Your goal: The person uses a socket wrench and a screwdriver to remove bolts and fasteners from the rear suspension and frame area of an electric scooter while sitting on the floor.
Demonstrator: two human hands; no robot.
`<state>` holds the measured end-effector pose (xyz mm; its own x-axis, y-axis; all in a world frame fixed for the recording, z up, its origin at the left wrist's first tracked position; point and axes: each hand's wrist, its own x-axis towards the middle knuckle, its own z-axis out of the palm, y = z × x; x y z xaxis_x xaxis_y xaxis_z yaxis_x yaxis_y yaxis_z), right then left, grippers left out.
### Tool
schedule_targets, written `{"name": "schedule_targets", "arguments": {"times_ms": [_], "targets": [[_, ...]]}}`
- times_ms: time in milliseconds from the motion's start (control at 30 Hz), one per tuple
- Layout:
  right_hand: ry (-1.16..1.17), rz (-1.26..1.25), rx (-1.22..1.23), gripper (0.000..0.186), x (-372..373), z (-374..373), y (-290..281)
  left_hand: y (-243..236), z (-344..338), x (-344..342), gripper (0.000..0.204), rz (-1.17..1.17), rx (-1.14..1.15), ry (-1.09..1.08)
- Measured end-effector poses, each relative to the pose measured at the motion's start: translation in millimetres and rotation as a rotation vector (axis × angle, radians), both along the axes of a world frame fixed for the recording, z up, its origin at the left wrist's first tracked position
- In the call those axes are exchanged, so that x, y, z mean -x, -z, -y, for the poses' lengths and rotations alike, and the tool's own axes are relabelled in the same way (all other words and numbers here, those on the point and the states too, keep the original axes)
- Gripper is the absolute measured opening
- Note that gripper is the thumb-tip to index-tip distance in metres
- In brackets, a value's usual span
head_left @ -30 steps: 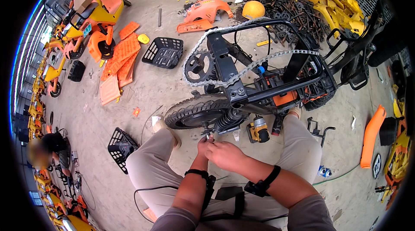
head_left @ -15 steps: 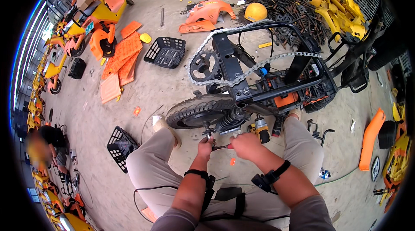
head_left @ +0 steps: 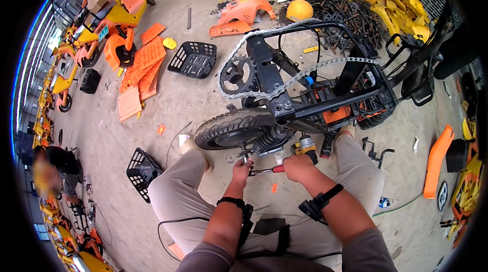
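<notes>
My left hand (head_left: 240, 172) is closed on the metal socket end of a ratchet wrench, at the axle (head_left: 244, 149) of the black rear wheel (head_left: 223, 127). My right hand (head_left: 299, 168) grips the red handle of the ratchet wrench (head_left: 265, 171). Above them is a black e-bike frame (head_left: 284, 110) with a loose silver chain (head_left: 330, 62) draped over it, a sprocket (head_left: 236, 73) and a spring shock (head_left: 272, 142). Behind my right hand a yellow-black power drill (head_left: 305, 145) stands on the floor.
Black baskets (head_left: 192, 61) (head_left: 140, 175), orange panels (head_left: 142, 76), an orange fender (head_left: 437, 162), a can (head_left: 384, 202) and a black bracket (head_left: 376, 152) lie around. Scooters (head_left: 122, 7) line the left, where a co-worker (head_left: 68, 170) works. A scrap pile (head_left: 335, 25) is at the back.
My right hand has separated from my left and moved rightward with the red handle, exposing the wrench shaft between them. My left hand stays at the axle.
</notes>
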<state>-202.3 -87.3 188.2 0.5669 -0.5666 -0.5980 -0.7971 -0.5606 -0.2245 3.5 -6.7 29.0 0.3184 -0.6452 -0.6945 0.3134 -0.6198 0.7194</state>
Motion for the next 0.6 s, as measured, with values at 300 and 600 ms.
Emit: {"name": "schedule_targets", "arguments": {"times_ms": [300,600], "targets": [[-0.253,0.167,0.14,0.016,-48.9,-13.0,-46.7,18.8,-5.9,-9.0,0.024,-0.123,0.006,-0.033],[-0.125,0.011,-0.009,0.017,-39.8,-8.9,-34.1,0.0,-4.7,-2.3,0.024,0.031,-0.01,-0.048]]}}
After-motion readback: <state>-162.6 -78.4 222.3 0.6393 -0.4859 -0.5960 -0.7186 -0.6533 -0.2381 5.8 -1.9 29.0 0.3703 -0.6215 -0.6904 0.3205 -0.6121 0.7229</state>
